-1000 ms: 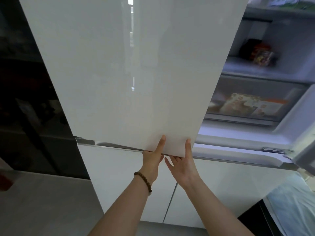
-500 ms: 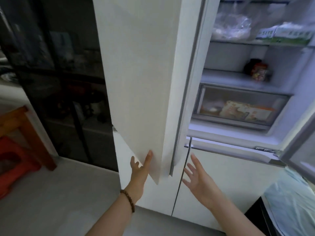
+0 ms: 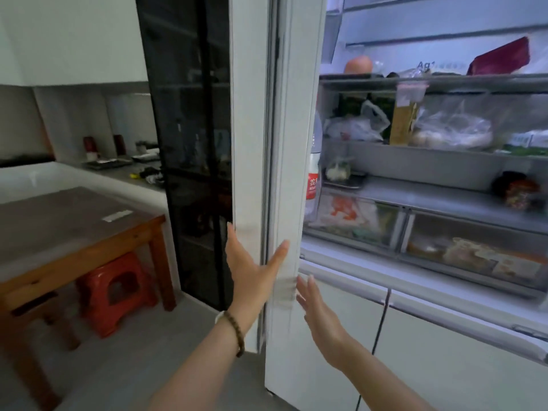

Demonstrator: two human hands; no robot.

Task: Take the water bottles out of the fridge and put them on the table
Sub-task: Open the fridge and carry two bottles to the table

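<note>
The white fridge (image 3: pixel 444 366) stands open, and its left door (image 3: pixel 284 143) is swung out edge-on toward me. One clear water bottle (image 3: pixel 313 176) with a red label stands behind the door's edge, partly hidden. My left hand (image 3: pixel 252 271), a bead bracelet on its wrist, presses straight fingers against the door's lower edge. Just right of the door, my right hand (image 3: pixel 317 310) hovers flat and open, holding nothing. At the left stands the wooden table (image 3: pixel 68 226) with a grey top.
A red plastic stool (image 3: pixel 115 292) sits under the table. A dark glass cabinet (image 3: pixel 192 143) stands between table and fridge. Fridge shelves hold food bags (image 3: pixel 453 126), packets and lower drawers (image 3: pixel 474 259). A counter (image 3: pixel 118 167) with small items runs behind the table.
The fridge's left door has swung from nearly shut to wide open under my left hand. My right hand let go of it and hangs free. The view turned left, revealing the table.
</note>
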